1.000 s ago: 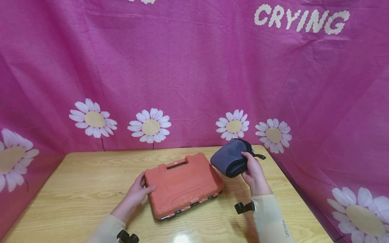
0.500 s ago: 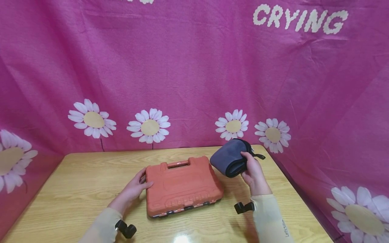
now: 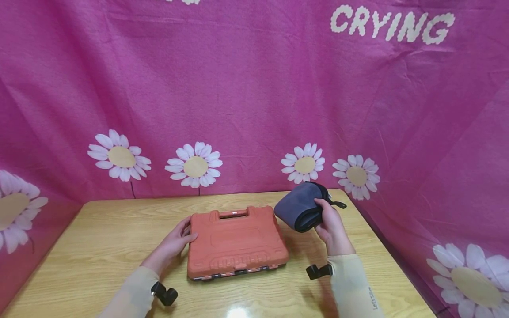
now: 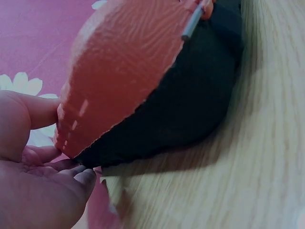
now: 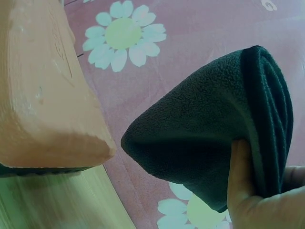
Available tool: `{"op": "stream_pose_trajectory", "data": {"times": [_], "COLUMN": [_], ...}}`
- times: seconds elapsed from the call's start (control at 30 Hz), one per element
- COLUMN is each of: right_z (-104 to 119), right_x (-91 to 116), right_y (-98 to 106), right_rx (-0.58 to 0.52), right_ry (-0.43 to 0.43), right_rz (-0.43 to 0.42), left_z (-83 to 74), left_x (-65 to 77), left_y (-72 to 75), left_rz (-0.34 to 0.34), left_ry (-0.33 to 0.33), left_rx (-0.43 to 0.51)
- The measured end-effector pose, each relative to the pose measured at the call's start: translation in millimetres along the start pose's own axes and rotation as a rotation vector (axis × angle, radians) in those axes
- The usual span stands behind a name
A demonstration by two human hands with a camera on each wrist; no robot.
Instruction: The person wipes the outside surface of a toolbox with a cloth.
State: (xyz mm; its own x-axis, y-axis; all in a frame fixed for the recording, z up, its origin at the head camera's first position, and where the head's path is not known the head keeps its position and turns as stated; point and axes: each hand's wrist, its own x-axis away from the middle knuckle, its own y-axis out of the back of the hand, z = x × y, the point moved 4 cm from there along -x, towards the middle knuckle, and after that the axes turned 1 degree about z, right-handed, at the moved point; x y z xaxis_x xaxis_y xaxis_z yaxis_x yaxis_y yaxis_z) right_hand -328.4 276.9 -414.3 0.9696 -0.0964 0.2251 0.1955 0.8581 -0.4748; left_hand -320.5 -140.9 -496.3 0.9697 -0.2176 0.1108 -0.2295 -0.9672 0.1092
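Note:
An orange hard plastic carrying case (image 3: 238,240) with a black lower half lies on the table, its handle toward the back and its latches toward me. At its left side my left hand (image 3: 172,244) grips the back corner, thumb on the orange lid and fingers against the black half, as the left wrist view shows. My right hand (image 3: 332,227) holds a folded dark grey cloth (image 3: 298,205) with black edging and a small black loop, raised just right of the case. In the right wrist view the thumb presses the cloth's folded layers (image 5: 267,114); the fingers behind are mostly hidden.
The light wooden table (image 3: 115,247) extends around the case, with its far edge close to a pink curtain (image 3: 238,101) printed with white daisies. Black camera mounts (image 3: 164,293) sit on both wrists.
The case has turned to lie straighter and has shifted slightly toward me, with my left hand moving along a little to the left. The right hand and cloth have stayed nearly still.

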Motion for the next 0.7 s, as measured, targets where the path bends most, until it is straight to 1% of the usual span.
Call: {"op": "stream_pose_trajectory", "data": {"times": [0.2, 0.3, 0.53, 0.7], "right_z": [-0.8, -0.9, -0.9, -1.8], "right_x": [-0.2, 0.0, -0.2, -0.6], "right_y": [0.7, 0.6, 1.2, 1.1], "right_rx": [0.0, 0.004, 0.002, 0.0], "right_ry": [0.007, 0.009, 0.004, -0.001], "right_rz": [0.0, 0.009, 0.012, 0.013], "left_z": [0.1, -1.0, -2.7, -2.1], "left_x": [-5.0, -7.0, -7.5, -6.7], "left_y": [0.9, 0.3, -0.3, -1.2], "left_rz": [0.013, 0.021, 0.017, 0.016], "left_ry": [-0.029, -0.027, 0.019, -0.018], "left_rx": [-0.001, 0.011, 0.03, 0.038]}}
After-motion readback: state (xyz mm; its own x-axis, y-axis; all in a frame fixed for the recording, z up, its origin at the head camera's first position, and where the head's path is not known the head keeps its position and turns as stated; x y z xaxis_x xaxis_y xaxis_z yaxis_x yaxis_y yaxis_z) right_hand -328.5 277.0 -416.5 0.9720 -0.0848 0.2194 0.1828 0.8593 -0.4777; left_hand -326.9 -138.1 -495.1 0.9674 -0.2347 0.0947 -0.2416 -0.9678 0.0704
